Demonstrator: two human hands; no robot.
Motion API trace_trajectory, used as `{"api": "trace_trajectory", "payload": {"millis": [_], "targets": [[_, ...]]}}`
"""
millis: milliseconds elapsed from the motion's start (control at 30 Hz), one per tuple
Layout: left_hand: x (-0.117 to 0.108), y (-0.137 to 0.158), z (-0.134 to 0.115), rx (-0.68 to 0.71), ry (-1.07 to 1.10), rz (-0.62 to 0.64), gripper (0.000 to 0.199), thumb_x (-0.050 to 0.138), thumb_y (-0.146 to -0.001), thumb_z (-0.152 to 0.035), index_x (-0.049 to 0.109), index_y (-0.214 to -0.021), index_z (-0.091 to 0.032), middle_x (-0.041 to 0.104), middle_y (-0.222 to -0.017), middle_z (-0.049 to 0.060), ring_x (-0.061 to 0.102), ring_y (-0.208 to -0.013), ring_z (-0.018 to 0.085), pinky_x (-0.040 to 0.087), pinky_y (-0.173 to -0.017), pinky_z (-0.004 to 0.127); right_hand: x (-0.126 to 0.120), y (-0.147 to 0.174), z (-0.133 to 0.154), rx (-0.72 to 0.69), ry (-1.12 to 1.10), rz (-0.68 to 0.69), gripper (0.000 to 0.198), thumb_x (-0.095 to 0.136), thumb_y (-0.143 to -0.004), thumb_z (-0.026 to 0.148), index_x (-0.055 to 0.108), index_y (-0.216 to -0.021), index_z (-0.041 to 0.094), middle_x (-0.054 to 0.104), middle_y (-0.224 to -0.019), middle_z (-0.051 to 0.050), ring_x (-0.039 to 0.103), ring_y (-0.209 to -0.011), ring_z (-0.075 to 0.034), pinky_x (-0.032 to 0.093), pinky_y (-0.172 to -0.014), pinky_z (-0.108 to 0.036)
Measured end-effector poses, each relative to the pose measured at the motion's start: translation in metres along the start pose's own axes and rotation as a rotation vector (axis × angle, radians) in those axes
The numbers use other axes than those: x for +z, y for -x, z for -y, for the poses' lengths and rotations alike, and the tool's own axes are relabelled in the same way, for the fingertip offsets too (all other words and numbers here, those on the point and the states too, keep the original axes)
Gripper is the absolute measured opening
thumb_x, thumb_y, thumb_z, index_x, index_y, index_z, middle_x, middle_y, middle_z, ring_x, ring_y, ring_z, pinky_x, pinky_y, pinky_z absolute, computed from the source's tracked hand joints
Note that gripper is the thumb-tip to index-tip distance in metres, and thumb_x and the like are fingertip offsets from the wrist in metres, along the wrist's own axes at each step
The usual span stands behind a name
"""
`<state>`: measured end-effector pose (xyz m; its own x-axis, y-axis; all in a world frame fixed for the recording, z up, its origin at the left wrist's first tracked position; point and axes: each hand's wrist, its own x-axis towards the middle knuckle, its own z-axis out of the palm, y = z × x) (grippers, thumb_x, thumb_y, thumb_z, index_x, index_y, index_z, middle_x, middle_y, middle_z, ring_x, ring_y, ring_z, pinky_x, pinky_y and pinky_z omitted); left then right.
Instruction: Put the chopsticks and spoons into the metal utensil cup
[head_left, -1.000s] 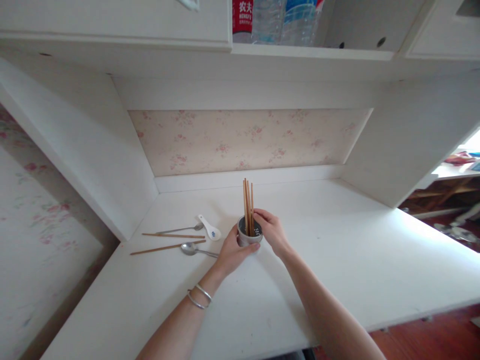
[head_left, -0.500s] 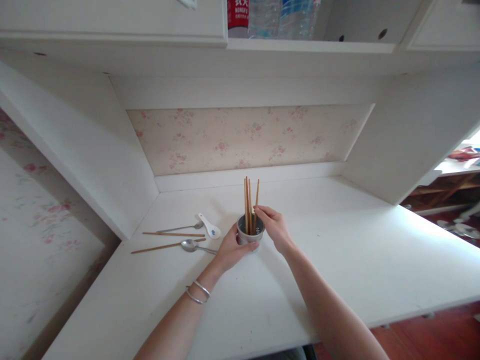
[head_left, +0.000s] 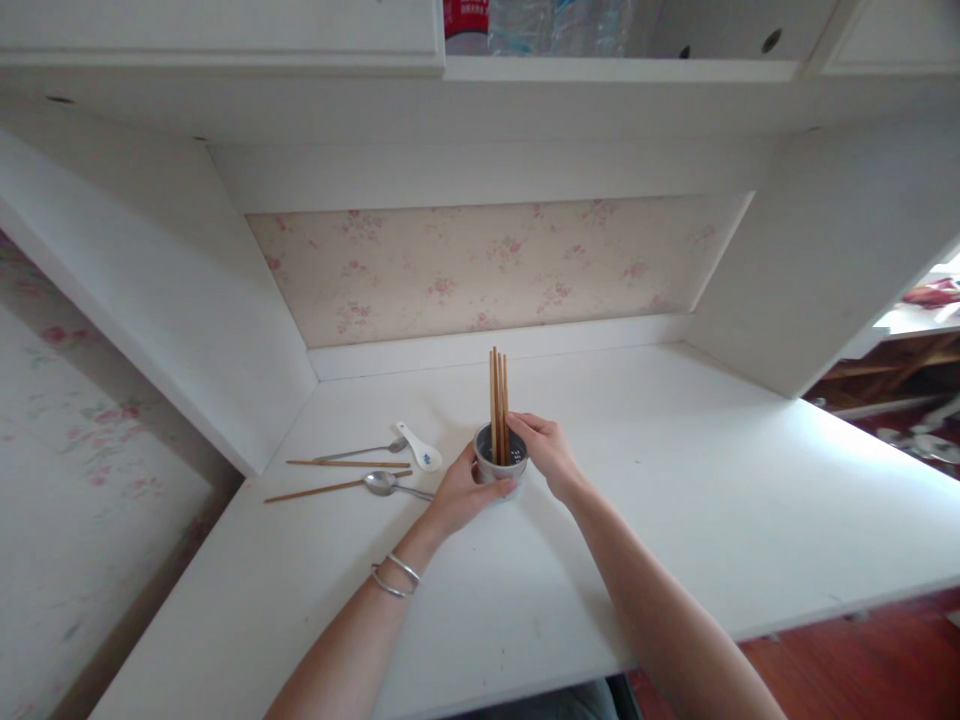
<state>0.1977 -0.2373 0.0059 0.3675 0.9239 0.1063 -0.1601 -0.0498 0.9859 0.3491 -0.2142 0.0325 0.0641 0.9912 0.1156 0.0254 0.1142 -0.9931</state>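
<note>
My left hand (head_left: pixel 466 487) wraps round the near left side of a metal utensil holder (head_left: pixel 501 474) with holes in its inner wall. Several wooden chopsticks (head_left: pixel 498 400) stand upright in it, bunched close together. At the rim, my right hand (head_left: pixel 546 448) pinches the rightmost chopstick with thumb and fingers. Left of the holder lie two loose chopsticks (head_left: pixel 330 489), a metal spoon (head_left: pixel 381 484) whose handle reaches toward my left hand, a white ceramic spoon (head_left: pixel 420 450) with a blue mark, and a metal fork (head_left: pixel 367 450).
All this stands on a white desktop (head_left: pixel 675 480) between side panels. A low shelf (head_left: pixel 480 110) overhangs it, holding plastic bottles (head_left: pixel 517 25). Flowered wallpaper (head_left: pixel 480 270) covers the back. The desk's front edge runs near my body.
My right hand has brought the rightmost chopstick leftward, from standing apart to resting against the others. The left hand keeps its hold on the holder. The view has tilted slightly down.
</note>
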Motion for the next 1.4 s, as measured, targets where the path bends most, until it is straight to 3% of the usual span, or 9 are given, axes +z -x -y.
{"api": "trace_trajectory", "payload": {"millis": [467, 700, 800, 867, 967, 1033, 1133, 1233, 1400], "targets": [[-0.001, 0.002, 0.000, 0.113, -0.053, 0.028, 0.071, 0.077, -0.065, -0.021, 0.047, -0.128, -0.021, 0.053, -0.132, 0.009, 0.046, -0.125, 0.029, 0.035, -0.108, 0.044, 0.000, 0.008, 0.005, 0.001, -0.004, 0.049, 0.042, 0.054, -0.081, 0.054, 0.072, -0.098, 0.020, 0.072, -0.099, -0.005, 0.061, -0.100, -0.024, 0.044, -0.088, -0.036], [-0.011, 0.007, -0.010, 0.152, -0.272, 0.010, 0.082, 0.082, -0.058, -0.028, 0.045, -0.131, -0.021, 0.050, -0.136, 0.012, 0.043, -0.128, 0.028, 0.032, -0.110, 0.043, -0.001, 0.009, 0.002, -0.004, 0.009, 0.041, 0.044, 0.054, -0.081, 0.056, 0.070, -0.103, 0.021, 0.071, -0.097, -0.005, 0.061, -0.098, -0.024, 0.044, -0.087, -0.036], [-0.031, 0.020, -0.026, 0.066, -0.370, -0.163, 0.066, 0.077, -0.064, -0.037, 0.052, -0.122, -0.018, 0.054, -0.130, 0.014, 0.051, -0.120, 0.027, 0.042, -0.100, 0.039, -0.001, 0.009, 0.002, -0.002, 0.027, 0.049, 0.045, 0.053, -0.081, 0.056, 0.071, -0.102, 0.021, 0.071, -0.098, -0.005, 0.061, -0.098, -0.025, 0.043, -0.089, -0.037], [-0.051, 0.031, -0.042, -0.015, -0.453, -0.241, 0.044, 0.067, -0.073, -0.044, 0.060, -0.107, -0.017, 0.066, -0.108, 0.012, 0.064, -0.095, 0.022, 0.051, -0.080, 0.033, -0.001, 0.009, 0.002, 0.007, 0.042, 0.043, 0.045, 0.052, -0.081, 0.057, 0.071, -0.101, 0.021, 0.071, -0.096, -0.005, 0.061, -0.096, -0.025, 0.042, -0.090, -0.038], [-0.090, 0.047, -0.065, -0.138, -0.660, -0.330, 0.039, 0.057, -0.076, -0.053, 0.062, -0.087, -0.017, 0.065, -0.070, 0.002, 0.056, -0.052, 0.013, 0.042, -0.049, 0.023, -0.001, 0.008, 0.003, 0.014, 0.053, 0.037, 0.045, 0.052, -0.081, 0.057, 0.071, -0.101, 0.022, 0.072, -0.094, -0.005, 0.061, -0.095, -0.024, 0.042, -0.089, -0.037], [-0.121, 0.054, -0.073, -0.238, -0.802, -0.368, 0.042, 0.050, -0.079, -0.058, 0.062, -0.086, -0.018, 0.061, -0.061, -0.001, 0.049, -0.044, 0.012, 0.033, -0.044, 0.022, -0.001, 0.008, 0.003, 0.018, 0.059, 0.042, 0.044, 0.052, -0.081, 0.057, 0.071, -0.100, 0.022, 0.072, -0.093, -0.004, 0.061, -0.095, -0.024, 0.042, -0.089, -0.037], [-0.166, 0.058, -0.073, -0.289, -1.173, -0.457, 0.045, 0.042, -0.081, -0.058, 0.061, -0.071, -0.019, 0.061, -0.061, 0.002, 0.058, -0.059, 0.018, 0.035, -0.053, 0.025, -0.001, 0.008, 0.003, 0.023, 0.053, 0.040, 0.043, 0.052, -0.081, 0.057, 0.071, -0.098, 0.022, 0.071, -0.095, -0.004, 0.061, -0.097, -0.024, 0.041, -0.089, -0.036], [-0.200, 0.055, -0.065, -0.458, -1.435, -0.482, 0.049, 0.037, -0.081, -0.059, 0.064, -0.071, -0.020, 0.068, -0.076, 0.010, 0.063, -0.075, 0.028, 0.038, -0.061, 0.030, 0.000, 0.008, 0.003, 0.020, 0.036, 0.036, 0.043, 0.052, -0.081, 0.056, 0.071, -0.098, 0.022, 0.071, -0.096, -0.004, 0.061, -0.098, -0.024, 0.041, -0.090, -0.036], [-0.221, 0.040, -0.050, -0.632, -1.350, -0.472, 0.045, 0.048, -0.072, -0.058, 0.068, -0.073, -0.017, 0.069, -0.094, 0.020, 0.062, -0.092, 0.037, 0.041, -0.067, 0.035, 0.000, 0.009, 0.003, 0.017, 0.024, 0.050, 0.043, 0.051, -0.082, 0.056, 0.070, -0.100, 0.022, 0.071, -0.095, -0.004, 0.061, -0.097, -0.024, 0.041, -0.089, -0.036]]}}
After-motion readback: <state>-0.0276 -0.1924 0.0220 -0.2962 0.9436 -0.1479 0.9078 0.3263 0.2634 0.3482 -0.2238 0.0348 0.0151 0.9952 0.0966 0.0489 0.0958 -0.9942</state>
